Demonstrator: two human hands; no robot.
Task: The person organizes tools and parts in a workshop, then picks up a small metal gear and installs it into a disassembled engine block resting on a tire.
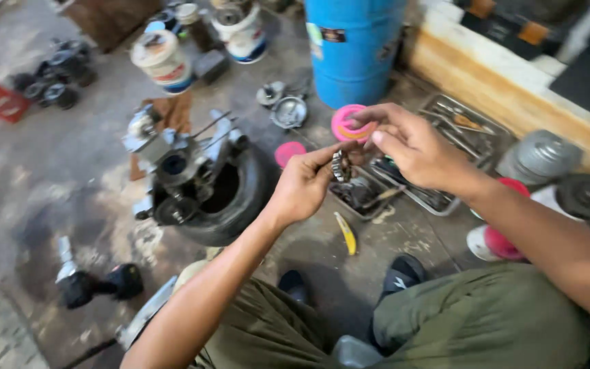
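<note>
Below, stained concrete floor (49,171); engine (186,171) on tyre (240,205).

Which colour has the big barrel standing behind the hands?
The barrel is bright blue, seen clearly in the head view.

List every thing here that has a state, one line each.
left hand: fingers pinch a small toothed metal part, raised
right hand: fingers touch the same part
engine block: lies on a tyre, opened
blue drum: upright
metal tray: holds tools
paint can: lidded, upright
</note>
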